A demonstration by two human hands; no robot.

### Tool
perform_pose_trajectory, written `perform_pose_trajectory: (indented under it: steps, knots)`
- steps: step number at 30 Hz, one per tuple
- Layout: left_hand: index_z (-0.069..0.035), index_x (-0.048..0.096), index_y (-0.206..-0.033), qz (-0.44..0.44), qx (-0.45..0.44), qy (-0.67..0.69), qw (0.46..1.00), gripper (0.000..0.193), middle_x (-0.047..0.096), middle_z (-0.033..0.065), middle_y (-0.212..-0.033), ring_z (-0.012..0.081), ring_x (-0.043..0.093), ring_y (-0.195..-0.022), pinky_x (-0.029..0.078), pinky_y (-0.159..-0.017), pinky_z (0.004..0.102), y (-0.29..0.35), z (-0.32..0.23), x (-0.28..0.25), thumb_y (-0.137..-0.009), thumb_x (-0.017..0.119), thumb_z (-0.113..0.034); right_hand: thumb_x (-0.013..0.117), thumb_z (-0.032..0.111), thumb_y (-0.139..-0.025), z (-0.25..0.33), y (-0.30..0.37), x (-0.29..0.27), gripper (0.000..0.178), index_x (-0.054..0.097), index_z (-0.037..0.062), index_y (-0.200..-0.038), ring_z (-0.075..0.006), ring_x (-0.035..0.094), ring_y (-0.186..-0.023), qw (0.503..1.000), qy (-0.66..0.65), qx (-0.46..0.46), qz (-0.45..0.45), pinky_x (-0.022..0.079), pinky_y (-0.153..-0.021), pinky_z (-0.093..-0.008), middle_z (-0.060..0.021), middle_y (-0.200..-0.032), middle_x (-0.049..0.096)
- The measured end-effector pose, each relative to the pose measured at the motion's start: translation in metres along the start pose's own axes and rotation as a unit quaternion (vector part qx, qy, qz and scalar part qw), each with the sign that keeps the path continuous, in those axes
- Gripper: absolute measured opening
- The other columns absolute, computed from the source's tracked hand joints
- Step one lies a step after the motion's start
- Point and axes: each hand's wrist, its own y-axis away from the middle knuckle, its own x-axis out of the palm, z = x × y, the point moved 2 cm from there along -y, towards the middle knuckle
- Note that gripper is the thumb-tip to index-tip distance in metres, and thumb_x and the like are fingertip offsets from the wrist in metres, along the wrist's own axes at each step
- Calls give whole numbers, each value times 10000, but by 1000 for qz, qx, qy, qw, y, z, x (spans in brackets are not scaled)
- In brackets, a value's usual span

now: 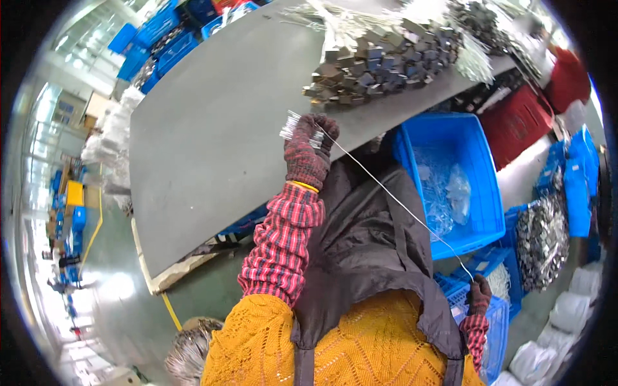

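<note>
My left hand (310, 149), in a dark red-and-black knit glove, is closed round a small bunch of shiny silver strips (291, 126) just over the table's edge. A thin white cord (399, 201) runs taut from that hand across my lap. At its other end, low on the right, my gloved right hand (478, 296) is closed on the cord. The grey tabletop (212, 148) lies under and beyond my left hand. Close past that hand is a large heap of dark, block-ended pieces (380, 64), with white cords (331, 29) trailing behind them.
A blue bin (486, 219) holding clear plastic bags (458, 193) stands right of my lap. Blue crates (496, 334) sit beside my right hand, near a bundle of shiny metal pieces (544, 244). White sacks (573, 312) line the far right. Red cloth (518, 122) lies behind the bin.
</note>
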Motion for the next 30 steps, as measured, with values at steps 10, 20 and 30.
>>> perform_pose_trajectory:
  steps: [10, 20, 30]
  knots:
    - [-14, 619, -994, -75, 55, -14, 996, 165, 686, 128, -917, 283, 696, -806, 629, -738, 419, -16, -68, -39, -943, 635, -170, 582, 88, -918, 54, -39, 70, 305, 631, 81, -1219, -105, 503, -487, 991, -52, 26, 125, 417, -411, -261, -68, -948, 699]
    - [-5, 617, -967, -82, 35, 21, 996, 148, 671, 131, -899, 272, 684, -795, 629, -715, 387, -23, -57, -46, -921, 657, -140, 635, 143, -887, 56, -45, 88, 250, 665, 85, -1128, -107, 505, -503, 992, -44, 8, 117, 404, -434, -266, -48, -895, 684]
    - [-13, 546, -1047, -116, -52, -49, 991, 195, 642, 181, -930, 369, 661, -828, 581, -738, 538, -39, 13, -50, -911, 601, -140, 605, 137, -869, 122, 8, 71, 238, 679, 81, -1089, -116, 508, -451, 989, 30, -2, 145, 402, -386, -272, -77, -850, 691]
